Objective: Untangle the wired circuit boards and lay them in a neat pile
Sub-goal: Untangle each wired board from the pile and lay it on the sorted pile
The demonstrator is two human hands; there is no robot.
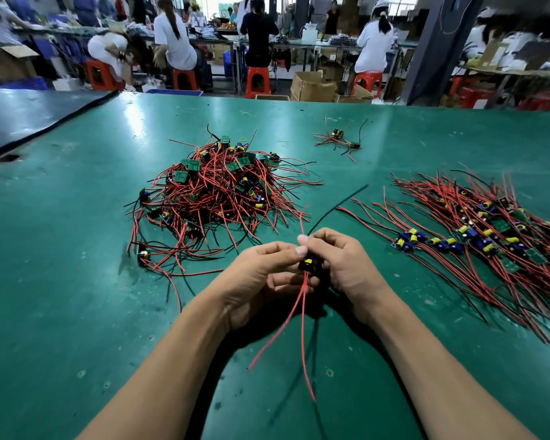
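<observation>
A tangled heap of small circuit boards with red and black wires [216, 192] lies on the green table ahead of me. To the right, a neat pile of boards [483, 236] lies with wires running side by side. Between my hands is one wired circuit board [308, 263] with yellow and blue parts. My left hand [261, 274] pinches it from the left, and my right hand [343, 265] grips it from the right. Two red wires hang down from it toward me, and a black wire runs up and away.
A small separate clump of boards and wires [338, 139] lies farther back. The green table [77, 281] has a seam to a darker mat at the left. Beyond the far edge, people sit on red stools at workbenches, with cardboard boxes on the floor.
</observation>
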